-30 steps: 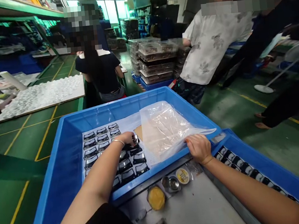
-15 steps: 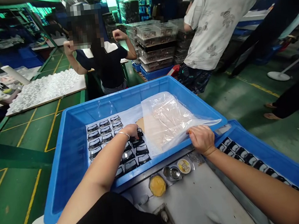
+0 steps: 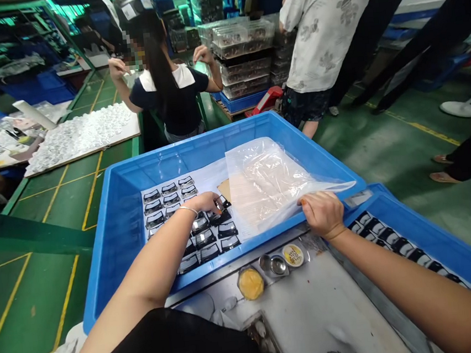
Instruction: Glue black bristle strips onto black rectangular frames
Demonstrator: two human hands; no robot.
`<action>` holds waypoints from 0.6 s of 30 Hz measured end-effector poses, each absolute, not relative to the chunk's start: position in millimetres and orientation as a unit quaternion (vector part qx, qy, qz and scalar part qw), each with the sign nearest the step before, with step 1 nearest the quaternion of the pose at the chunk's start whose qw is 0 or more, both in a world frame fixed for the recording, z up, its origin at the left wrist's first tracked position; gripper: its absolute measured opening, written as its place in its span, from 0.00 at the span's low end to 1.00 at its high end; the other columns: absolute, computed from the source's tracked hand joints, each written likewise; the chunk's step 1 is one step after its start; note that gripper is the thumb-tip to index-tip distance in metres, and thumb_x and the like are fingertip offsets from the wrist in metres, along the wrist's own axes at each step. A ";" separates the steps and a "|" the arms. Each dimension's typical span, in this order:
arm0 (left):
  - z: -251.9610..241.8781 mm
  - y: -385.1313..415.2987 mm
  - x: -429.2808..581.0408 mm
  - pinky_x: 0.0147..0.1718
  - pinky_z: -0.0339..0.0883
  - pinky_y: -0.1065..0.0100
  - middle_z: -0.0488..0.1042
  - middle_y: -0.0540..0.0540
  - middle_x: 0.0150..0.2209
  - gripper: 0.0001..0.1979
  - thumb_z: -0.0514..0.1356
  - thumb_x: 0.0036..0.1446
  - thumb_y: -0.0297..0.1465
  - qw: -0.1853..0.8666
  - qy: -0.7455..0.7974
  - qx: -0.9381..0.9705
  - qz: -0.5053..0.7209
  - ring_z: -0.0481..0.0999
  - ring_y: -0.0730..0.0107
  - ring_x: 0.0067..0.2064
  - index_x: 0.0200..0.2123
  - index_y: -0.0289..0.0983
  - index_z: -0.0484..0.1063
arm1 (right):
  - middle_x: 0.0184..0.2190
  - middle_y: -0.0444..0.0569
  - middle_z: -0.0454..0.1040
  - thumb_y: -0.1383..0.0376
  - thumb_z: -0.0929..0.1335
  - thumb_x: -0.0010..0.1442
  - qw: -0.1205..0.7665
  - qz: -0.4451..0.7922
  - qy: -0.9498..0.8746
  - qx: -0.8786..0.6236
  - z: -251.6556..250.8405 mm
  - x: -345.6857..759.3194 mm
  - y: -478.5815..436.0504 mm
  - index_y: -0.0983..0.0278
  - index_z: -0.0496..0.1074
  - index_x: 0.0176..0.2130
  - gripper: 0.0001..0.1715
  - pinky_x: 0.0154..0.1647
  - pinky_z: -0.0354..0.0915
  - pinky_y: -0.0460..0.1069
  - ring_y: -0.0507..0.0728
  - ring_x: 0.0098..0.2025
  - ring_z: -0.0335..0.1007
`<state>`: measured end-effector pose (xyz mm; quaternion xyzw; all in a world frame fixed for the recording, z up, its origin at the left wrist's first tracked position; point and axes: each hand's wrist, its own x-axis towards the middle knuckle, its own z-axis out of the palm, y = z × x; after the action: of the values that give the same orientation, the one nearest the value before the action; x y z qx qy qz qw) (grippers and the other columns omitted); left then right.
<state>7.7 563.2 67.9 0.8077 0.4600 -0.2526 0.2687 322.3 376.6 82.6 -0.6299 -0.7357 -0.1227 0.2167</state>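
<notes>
Inside a large blue tub [image 3: 119, 221], my left hand [image 3: 207, 202] is closed in a pinch on a small black-edged clear piece [image 3: 223, 202]. Rows of similar black-edged clear pieces [image 3: 171, 199] lie on white paper below and to the left of it. My right hand [image 3: 324, 212] is closed on the near edge of a clear plastic sheet [image 3: 268, 173], at the tub's near right rim. Beneath the sheet, pale paper and a bit of brown card [image 3: 224, 190] show. The right fingertips are partly hidden.
Nearer me, a worktop [image 3: 314, 302] holds a jar of yellow stuff [image 3: 251, 283], small metal cups [image 3: 278, 265] and a white perforated lid [image 3: 293, 255]. A second blue tub [image 3: 428, 235] with similar pieces stands right. A co-worker [image 3: 169, 88] sits beyond; another person [image 3: 317, 30] stands.
The view has shifted slightly. My left hand has drawn back a little from the row, with the black-edged piece showing more clearly at its fingertips. My right hand still grips the sheet.
</notes>
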 end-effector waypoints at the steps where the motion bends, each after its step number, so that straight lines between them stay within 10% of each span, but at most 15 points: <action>1: 66.5 558.8 7.7 0.46 0.69 0.66 0.76 0.47 0.46 0.25 0.68 0.50 0.34 0.273 0.458 0.805 -0.260 0.75 0.64 0.46 0.52 0.37 0.70 | 0.24 0.48 0.72 0.64 0.58 0.64 0.218 -0.123 -0.736 -0.629 82.7 322.3 376.7 0.64 0.73 0.28 0.20 0.39 0.52 0.52 0.56 0.30 0.64; 18: 51.4 521.1 26.1 0.50 0.68 0.54 0.70 0.39 0.53 0.24 0.64 0.57 0.38 0.190 0.490 0.796 -0.300 0.72 0.57 0.52 0.54 0.35 0.66 | 0.24 0.48 0.72 0.63 0.58 0.64 0.221 -0.147 -0.744 -0.613 80.8 324.3 378.0 0.64 0.72 0.28 0.20 0.37 0.54 0.53 0.57 0.29 0.64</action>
<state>26.1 521.1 51.4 0.7963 0.4898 -0.2996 0.1903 324.3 378.0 80.8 -0.6132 -0.7441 -0.1468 0.2208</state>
